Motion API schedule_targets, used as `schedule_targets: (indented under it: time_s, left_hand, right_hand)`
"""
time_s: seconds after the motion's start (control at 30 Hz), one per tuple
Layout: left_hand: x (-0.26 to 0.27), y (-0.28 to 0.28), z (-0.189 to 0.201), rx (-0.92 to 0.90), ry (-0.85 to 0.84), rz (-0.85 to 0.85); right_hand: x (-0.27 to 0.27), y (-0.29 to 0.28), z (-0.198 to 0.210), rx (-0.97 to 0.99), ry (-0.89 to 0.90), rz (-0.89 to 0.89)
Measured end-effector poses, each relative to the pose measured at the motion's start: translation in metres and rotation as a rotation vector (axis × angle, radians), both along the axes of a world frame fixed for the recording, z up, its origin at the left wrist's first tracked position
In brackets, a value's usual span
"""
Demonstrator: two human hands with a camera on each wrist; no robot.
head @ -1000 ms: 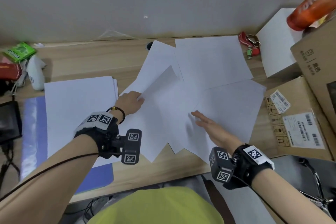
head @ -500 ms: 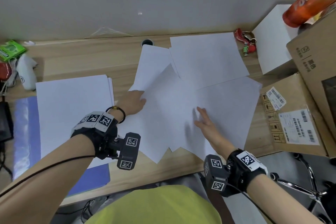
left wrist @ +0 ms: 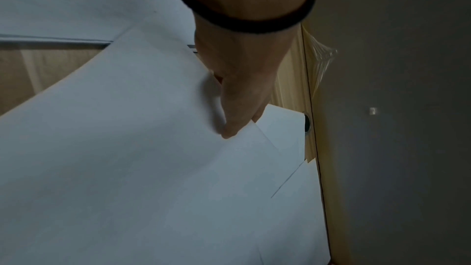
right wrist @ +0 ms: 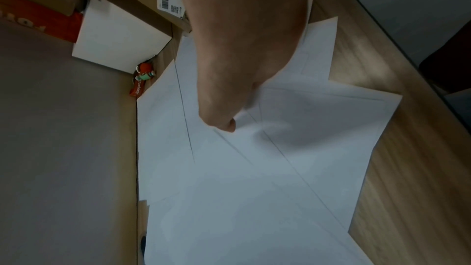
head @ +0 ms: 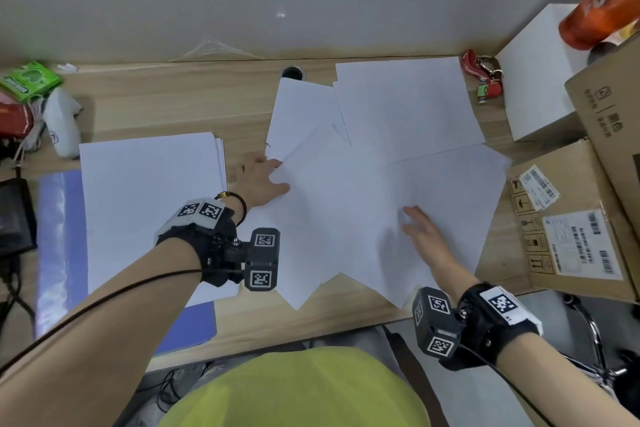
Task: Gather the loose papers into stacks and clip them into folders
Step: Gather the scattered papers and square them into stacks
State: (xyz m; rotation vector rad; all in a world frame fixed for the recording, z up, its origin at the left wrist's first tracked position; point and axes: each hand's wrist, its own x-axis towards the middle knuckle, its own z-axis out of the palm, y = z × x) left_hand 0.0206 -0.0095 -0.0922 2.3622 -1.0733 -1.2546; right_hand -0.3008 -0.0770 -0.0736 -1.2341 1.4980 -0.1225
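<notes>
Several loose white sheets lie fanned and overlapping across the middle of the wooden desk. My left hand pinches the left edge of one sheet: in the left wrist view the thumb lies on top and a finger shows beneath. My right hand rests flat on the sheets with its fingers straight. A neat stack of paper sits at the left on a blue folder.
Cardboard boxes and a white box line the right side, with an orange bottle on top. A red keychain lies at the back. A green packet and a black device sit at the far left.
My right hand has slid a little to the right over the sheets. My left hand stays at the sheet's left edge, and the raised corner of that sheet now lies lower.
</notes>
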Motion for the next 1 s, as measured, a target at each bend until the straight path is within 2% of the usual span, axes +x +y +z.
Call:
schedule_targets:
  time_s: [0.2,0.43,0.53,0.67,0.8,1.0]
  left_hand:
    - [-0.005,0.010,0.004,-0.095,0.052,0.106]
    - [-0.007,0.016,0.013,-0.141,0.281,0.348]
    - [-0.010,0.018,0.017,-0.156,0.299,0.306]
    - [-0.012,0.018,0.034,-0.266,0.269,0.266]
    - [-0.015,0.019,0.061,-0.318,0.250,0.182]
    - [-0.016,0.023,0.107,-0.391,0.276,0.188]
  right_hand:
    - [0.021,0.019,-0.001,0.052,-0.071,0.127]
    - [0.022,0.025,0.005,0.091,-0.135,0.018]
    - [0.017,0.026,0.003,0.076,-0.157,-0.041]
    - [0.015,0.026,0.001,0.045,-0.136,-0.167]
    - [0.022,0.026,0.001,0.129,-0.107,-0.315]
    - [0.041,0.037,0.008,0.304,-0.150,-0.227]
